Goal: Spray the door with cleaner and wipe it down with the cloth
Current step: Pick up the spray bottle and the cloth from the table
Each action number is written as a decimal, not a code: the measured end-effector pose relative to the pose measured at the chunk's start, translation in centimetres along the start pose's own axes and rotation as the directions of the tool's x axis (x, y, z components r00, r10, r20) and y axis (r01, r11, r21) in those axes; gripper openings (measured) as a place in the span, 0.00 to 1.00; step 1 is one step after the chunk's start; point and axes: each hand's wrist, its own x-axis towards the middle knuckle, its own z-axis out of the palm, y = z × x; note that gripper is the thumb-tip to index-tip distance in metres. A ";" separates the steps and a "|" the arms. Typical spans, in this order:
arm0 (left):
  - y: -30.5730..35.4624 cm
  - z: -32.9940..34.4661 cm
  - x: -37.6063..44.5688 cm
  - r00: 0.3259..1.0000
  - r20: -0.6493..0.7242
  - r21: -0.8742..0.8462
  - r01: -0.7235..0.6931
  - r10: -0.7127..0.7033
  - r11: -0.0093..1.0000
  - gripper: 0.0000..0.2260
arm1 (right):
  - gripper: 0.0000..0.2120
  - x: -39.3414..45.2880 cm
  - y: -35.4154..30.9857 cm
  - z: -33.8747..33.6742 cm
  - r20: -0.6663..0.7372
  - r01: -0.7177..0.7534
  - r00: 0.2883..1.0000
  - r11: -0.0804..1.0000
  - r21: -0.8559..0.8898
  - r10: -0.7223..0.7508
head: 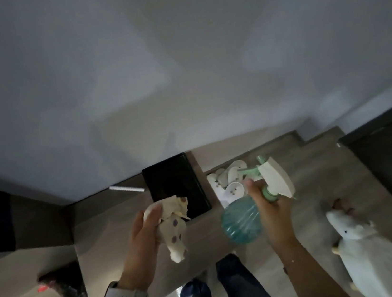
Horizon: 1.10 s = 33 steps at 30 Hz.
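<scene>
The left hand (pixel 139 240) is gripping a bunched white cloth (pixel 173 228) with purple spots, its grip curled round the fabric; the right hand (pixel 270 210) is clutching the neck of a teal spray bottle (pixel 241 219), its white and green nozzle pointing toward the pale door (pixel 178 63) ahead; a white plush toy (pixel 368 252) is lying on the floor (pixel 319 182) at right.

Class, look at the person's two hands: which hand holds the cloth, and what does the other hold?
The left hand, the one with the watch, grips the spotted cloth. The right hand grips a teal spray bottle instead.
</scene>
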 end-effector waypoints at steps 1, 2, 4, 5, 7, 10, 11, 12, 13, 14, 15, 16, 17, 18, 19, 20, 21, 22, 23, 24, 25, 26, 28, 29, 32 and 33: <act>0.3 1.2 -0.3 1.000 0.024 0.019 0.009 -0.009 1.000 0.16 | 0.10 -0.3 -1.3 -1.4 -0.041 -0.010 0.999 1.000 0.025 0.011; 0.5 2.6 -0.6 0.999 0.048 0.042 0.014 -0.016 0.999 0.16 | 0.10 -0.4 -2.6 -2.9 -0.081 -0.014 0.997 0.999 0.040 0.017; 1.0 6.0 -0.8 0.992 0.125 0.092 0.015 -0.027 0.996 0.16 | 0.07 -0.4 -4.9 -6.1 -0.132 -0.006 0.991 0.999 0.040 0.011; 1.3 7.9 -0.9 0.985 0.170 0.115 0.012 -0.031 0.993 0.14 | 0.03 -0.4 -6.1 -7.8 -0.147 0.002 0.989 1.000 0.023 0.002; 2.0 11.9 -1.3 0.962 0.270 0.146 0.000 -0.039 0.989 0.14 | 0.06 -0.1 -8.1 -11.0 -0.171 0.055 0.984 0.998 -0.033 -0.060; 2.9 18.3 -2.2 0.922 0.384 0.193 -0.036 -0.042 0.981 0.22 | 0.02 1.1 -9.6 -16.5 -0.226 0.087 0.969 0.995 -0.044 -0.095; 2.8 20.3 -2.4 0.911 0.410 0.212 -0.049 -0.044 0.976 0.23 | 0.06 1.6 -9.8 -18.4 -0.274 0.077 0.958 0.996 -0.047 -0.087; 2.6 22.2 -2.7 0.900 0.433 0.227 -0.056 -0.049 0.972 0.22 | 0.09 2.2 -10.0 -20.4 -0.327 0.063 0.942 0.997 -0.034 -0.071; 2.2 24.2 -3.0 0.887 0.458 0.243 -0.060 -0.060 0.968 0.20 | 0.11 2.7 -10.0 -22.5 -0.379 0.052 0.924 0.999 -0.006 -0.050; 1.6 26.3 -3.3 0.873 0.483 0.264 -0.070 -0.069 0.962 0.18 | 0.13 3.2 -9.8 -24.7 -0.432 0.052 0.901 0.998 0.025 -0.035; 0.9 28.5 -3.7 0.863 0.500 0.291 -0.092 -0.070 0.952 0.16 | 0.14 3.8 -9.8 -27.0 -0.486 0.063 0.873 0.997 0.051 -0.030; 0.2 30.9 -3.9 0.860 0.507 0.313 -0.119 -0.060 0.942 0.15 | 0.16 4.5 -9.6 -29.3 -0.542 0.078 0.840 0.995 0.069 -0.029; -0.5 33.4 -4.3 0.856 0.515 0.326 -0.144 -0.047 0.934 0.14 | 0.18 5.2 -9.5 -31.7 -0.588 0.090 0.808 0.993 0.081 -0.025; -1.2 36.1 -4.7 0.854 0.519 0.336 -0.164 -0.037 0.927 0.15 | 0.19 6.0 -9.4 -34.1 -0.623 0.096 0.782 0.991 0.096 -0.016; -1.9 38.9 -5.2 0.850 0.527 0.341 -0.178 -0.030 0.923 0.16 | 0.19 6.8 -9.5 -36.5 -0.640 0.104 0.768 0.988 0.112 -0.009; -2.7 41.7 -5.6 0.844 0.536 0.339 -0.189 -0.025 0.921 0.16 | 0.19 7.8 -9.6 -38.7 -0.644 0.106 0.765 0.986 0.125 0.000; -3.3 44.4 -6.0 0.835 0.550 0.342 -0.199 -0.024 0.918 0.16 | 0.19 8.6 -9.9 -40.9 -0.645 0.102 0.764 0.986 0.135 0.009; -3.9 47.1 -6.6 0.822 0.568 0.348 -0.205 -0.031 0.915 0.17 | 0.19 9.5 -10.0 -43.1 -0.647 0.099 0.763 0.986 0.137 0.013; -4.4 49.6 -7.1 0.809 0.586 0.356 -0.212 -0.041 0.910 0.17 | 0.20 10.3 -10.3 -45.0 -0.653 0.102 0.757 0.986 0.130 0.008; -4.7 52.1 -7.6 0.792 0.608 0.357 -0.221 -0.046 0.908 0.18 | 0.21 11.1 -10.6 -47.0 -0.662 0.106 0.750 0.987 0.122 0.002; -4.9 54.5 -7.9 0.776 0.629 0.352 -0.226 -0.051 0.908 0.18 | 0.22 12.1 -11.0 -49.0 -0.673 0.115 0.740 0.987 0.112 -0.010; -5.3 56.6 -8.0 0.763 0.645 0.348 -0.236 -0.049 0.907 0.18 | 0.22 13.1 -11.3 -50.9 -0.684 0.128 0.730 0.986 0.103 -0.023; -5.8 60.7 -7.9 0.731 0.680 0.345 -0.256 -0.052 0.903 0.16 | 0.20 15.1 -12.0 -54.4 -0.706 0.156 0.707 0.982 0.106 -0.037; -6.0 62.6 -7.8 0.715 0.695 0.352 -0.254 -0.071 0.901 0.14 | 0.19 16.1 -12.4 -55.9 -0.715 0.166 0.698 0.980 0.111 -0.037; -6.5 68.4 -5.6 0.692 0.716 0.379 -0.277 -0.090 0.883 0.07 | 0.19 19.2 -13.5 -59.7 -0.722 0.205 0.687 0.975 0.089 -0.079; -6.6 70.4 -4.7 0.686 0.722 0.389 -0.296 -0.089 0.872 0.08 | 0.18 20.3 -14.0 -60.9 -0.715 0.218 0.692 0.973 0.071 -0.103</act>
